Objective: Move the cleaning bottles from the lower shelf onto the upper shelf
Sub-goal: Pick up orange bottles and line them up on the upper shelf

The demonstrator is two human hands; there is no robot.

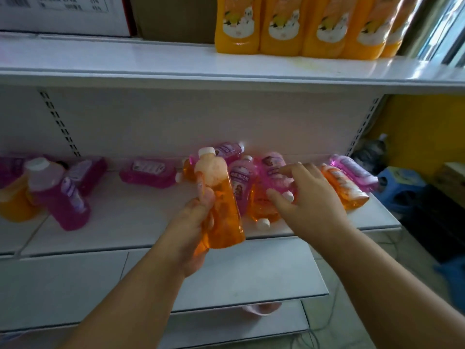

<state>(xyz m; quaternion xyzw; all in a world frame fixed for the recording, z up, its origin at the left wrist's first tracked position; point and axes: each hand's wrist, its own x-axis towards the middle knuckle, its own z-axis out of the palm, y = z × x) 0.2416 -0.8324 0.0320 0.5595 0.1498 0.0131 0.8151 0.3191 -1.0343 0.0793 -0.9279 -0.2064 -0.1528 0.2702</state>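
— Shelves first: how many?

— Two matter. The upper shelf (pixel 151 64) carries five tall orange bottles (pixel 280 26) in a row at the right, with a white box (pixel 65 13) at the left. The lower shelf (pixel 120 222) carries the small bottles.

— Count those.

— In the middle pile (pixel 251 177), about four pink and two or three orange lie jumbled, touching and overlapping; I cannot tell the exact number. At the right of it lie one orange (pixel 344 187) and one pink (pixel 354 172), side by side. One pink bottle (pixel 148 172) lies alone left of the pile. At the far left stand or lean about three pink (pixel 63 197) and one orange (pixel 12 205), partly cut off by the edge.

— And the hands?

— The left hand (pixel 193 230) grips one orange bottle (pixel 221 205) with a white cap, its fingers curled round the lower half, thumb up the side. It is tilted, cap away from the person, held above the front edge of the lower shelf.

— The right?

— The right hand (pixel 307 200) reaches over the pile with its fingers (pixel 289 170) spread and slightly bent, resting on a pink bottle (pixel 274 170). The thumb lies beside a white cap (pixel 288 196). It grips nothing.
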